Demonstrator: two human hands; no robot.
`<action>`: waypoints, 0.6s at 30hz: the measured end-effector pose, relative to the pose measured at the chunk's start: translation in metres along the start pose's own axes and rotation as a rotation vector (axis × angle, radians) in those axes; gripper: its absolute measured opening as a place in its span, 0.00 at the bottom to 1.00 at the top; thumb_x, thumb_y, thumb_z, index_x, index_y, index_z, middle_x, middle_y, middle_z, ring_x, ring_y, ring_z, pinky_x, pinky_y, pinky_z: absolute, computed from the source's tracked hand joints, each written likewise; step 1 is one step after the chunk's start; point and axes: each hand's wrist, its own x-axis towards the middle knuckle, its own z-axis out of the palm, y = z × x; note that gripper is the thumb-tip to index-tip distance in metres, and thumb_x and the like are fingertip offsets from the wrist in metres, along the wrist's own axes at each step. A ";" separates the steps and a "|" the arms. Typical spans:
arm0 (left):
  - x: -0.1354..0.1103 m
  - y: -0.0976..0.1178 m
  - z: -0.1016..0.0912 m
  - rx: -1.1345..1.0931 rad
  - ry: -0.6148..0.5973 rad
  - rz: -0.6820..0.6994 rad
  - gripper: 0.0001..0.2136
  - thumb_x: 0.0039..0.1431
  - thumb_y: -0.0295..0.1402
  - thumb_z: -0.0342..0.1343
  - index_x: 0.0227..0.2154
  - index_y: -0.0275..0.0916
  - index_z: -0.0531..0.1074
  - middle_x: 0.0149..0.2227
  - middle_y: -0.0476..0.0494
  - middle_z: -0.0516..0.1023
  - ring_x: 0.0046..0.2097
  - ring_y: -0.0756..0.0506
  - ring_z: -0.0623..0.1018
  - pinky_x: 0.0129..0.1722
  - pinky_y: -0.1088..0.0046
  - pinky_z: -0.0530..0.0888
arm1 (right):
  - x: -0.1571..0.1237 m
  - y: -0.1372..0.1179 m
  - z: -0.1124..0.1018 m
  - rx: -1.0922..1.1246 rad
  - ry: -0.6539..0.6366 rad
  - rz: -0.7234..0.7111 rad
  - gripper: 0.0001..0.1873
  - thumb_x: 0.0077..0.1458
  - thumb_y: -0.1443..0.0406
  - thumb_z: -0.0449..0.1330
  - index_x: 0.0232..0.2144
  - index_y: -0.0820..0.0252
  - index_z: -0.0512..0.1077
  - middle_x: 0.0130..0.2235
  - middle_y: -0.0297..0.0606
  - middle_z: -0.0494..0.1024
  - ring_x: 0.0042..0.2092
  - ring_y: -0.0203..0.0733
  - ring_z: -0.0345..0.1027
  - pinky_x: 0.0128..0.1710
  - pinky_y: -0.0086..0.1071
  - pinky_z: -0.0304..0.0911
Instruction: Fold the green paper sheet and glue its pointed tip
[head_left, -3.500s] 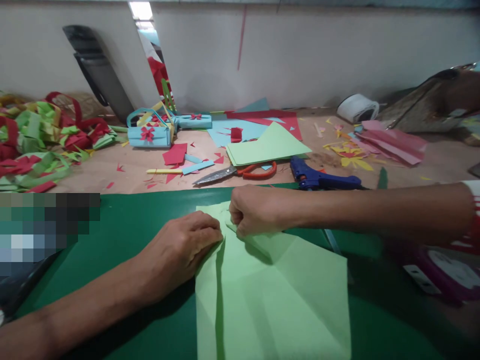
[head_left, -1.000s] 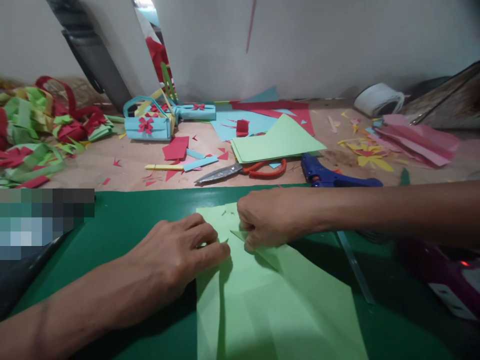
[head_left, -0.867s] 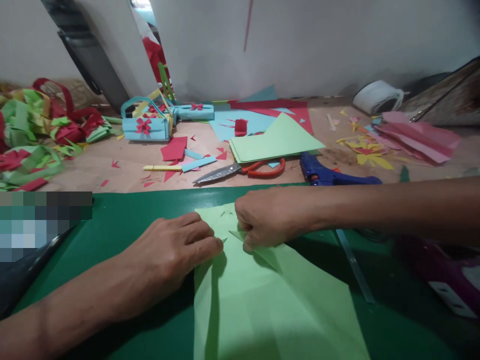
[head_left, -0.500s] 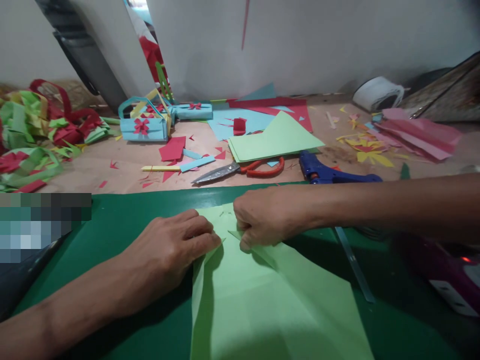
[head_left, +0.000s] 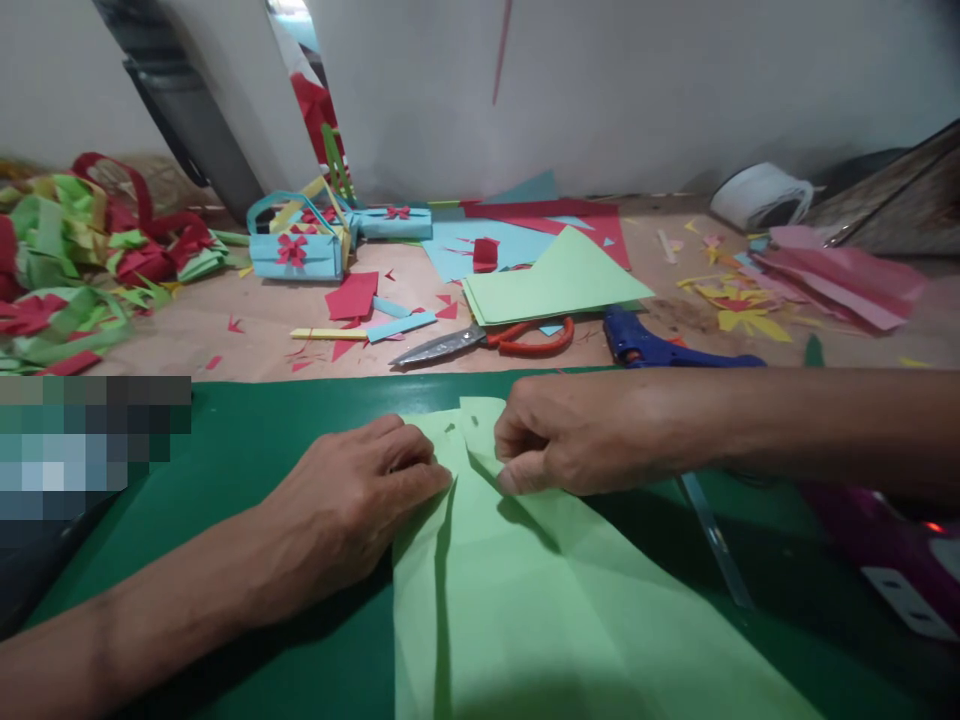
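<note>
A light green sheet of paper (head_left: 540,610) lies creased on a dark green mat (head_left: 247,440). My left hand (head_left: 352,500) rests on the sheet's left edge, fingers curled together and pressing a folded flap down. My right hand (head_left: 570,435) is closed in a pinch on a fold near the sheet's top right. Between the two hands the top corner of the sheet shows small cuts. Both forearms reach in from the sides.
Beyond the mat lie scissors (head_left: 480,343) with orange handles, a blue glue gun (head_left: 660,350), a stack of light green sheets (head_left: 555,285), a blue paper basket (head_left: 296,250), paper scraps, a pile of woven strips (head_left: 82,260) at left, pink paper (head_left: 840,275) and a tape roll (head_left: 761,195) at right. A clear ruler (head_left: 712,535) lies under my right arm.
My right hand has slid a little to the right along the fold. The left flap, lifted half a second ago, is pressed flatter under my left hand. The view shifted slightly.
</note>
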 end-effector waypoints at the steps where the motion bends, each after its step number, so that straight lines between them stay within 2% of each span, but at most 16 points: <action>1: 0.000 0.000 0.000 -0.002 -0.001 -0.002 0.12 0.61 0.24 0.44 0.41 0.39 0.71 0.34 0.44 0.72 0.34 0.49 0.68 0.30 0.74 0.65 | 0.000 -0.001 0.000 -0.007 0.001 0.025 0.10 0.47 0.60 0.54 0.22 0.59 0.69 0.21 0.31 0.65 0.22 0.32 0.55 0.20 0.27 0.49; 7: 0.000 -0.001 0.001 -0.023 -0.023 -0.035 0.12 0.60 0.24 0.44 0.41 0.40 0.71 0.35 0.44 0.72 0.36 0.48 0.69 0.31 0.74 0.66 | 0.013 -0.004 -0.001 -0.018 0.020 0.071 0.07 0.44 0.65 0.54 0.18 0.60 0.65 0.19 0.31 0.62 0.21 0.32 0.53 0.20 0.27 0.50; 12: -0.001 -0.001 0.002 -0.036 -0.011 -0.040 0.12 0.61 0.25 0.44 0.39 0.39 0.72 0.35 0.43 0.72 0.36 0.48 0.69 0.32 0.73 0.67 | 0.017 -0.005 -0.002 -0.002 -0.007 0.062 0.06 0.44 0.66 0.54 0.19 0.60 0.66 0.20 0.31 0.62 0.22 0.32 0.54 0.21 0.26 0.51; 18: -0.001 -0.001 0.002 -0.039 -0.013 -0.050 0.12 0.59 0.23 0.46 0.41 0.39 0.71 0.35 0.44 0.72 0.36 0.47 0.69 0.32 0.73 0.66 | 0.017 -0.006 -0.001 -0.001 0.001 0.049 0.07 0.45 0.64 0.54 0.19 0.60 0.67 0.19 0.30 0.62 0.22 0.32 0.54 0.20 0.26 0.51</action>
